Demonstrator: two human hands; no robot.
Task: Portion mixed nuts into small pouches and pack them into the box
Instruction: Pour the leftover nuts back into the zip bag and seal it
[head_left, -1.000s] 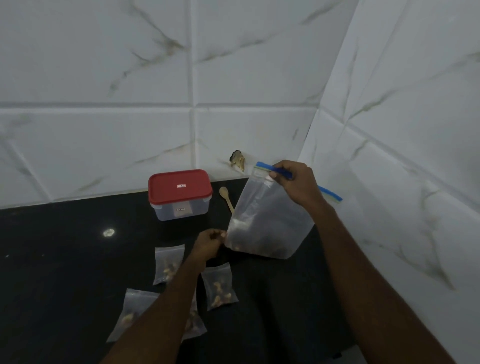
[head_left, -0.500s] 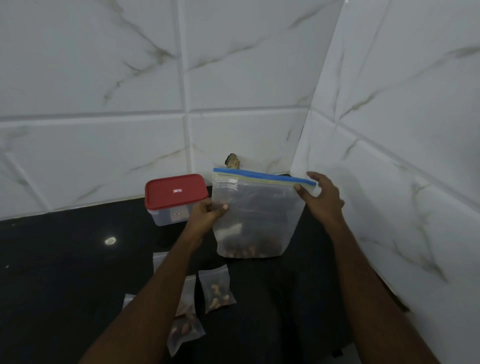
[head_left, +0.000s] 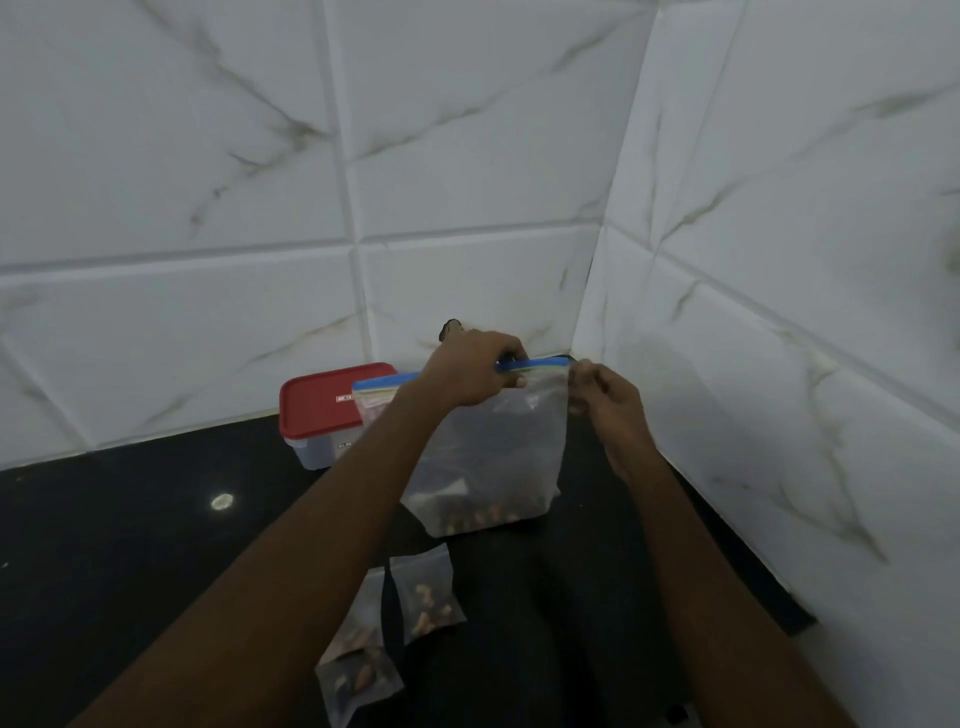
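1. Left hand (head_left: 470, 371) is up top, fingers curled over the blue zip strip (head_left: 537, 365) of the big clear bag (head_left: 498, 457).
2. Right hand (head_left: 605, 400) pinches the bag's top right corner, a bit blurred.
3. The bag stands on the black counter (head_left: 130, 545), nuts (head_left: 483, 517) pooled at its bottom.
4. Far left of it, partly behind, sits the box (head_left: 317, 452) under its red lid (head_left: 324, 402).
5. Nearer, two small pouches (head_left: 426, 592) with nuts lie flat side by side; a third (head_left: 358, 680) lies nearer again.

Nut bag (head_left: 488, 457) upright
Clear, blue zip, nuts at bottom; red-lidded box (head_left: 322, 410) at its 9 o'clock; filled pouches (head_left: 426, 597) at 6.
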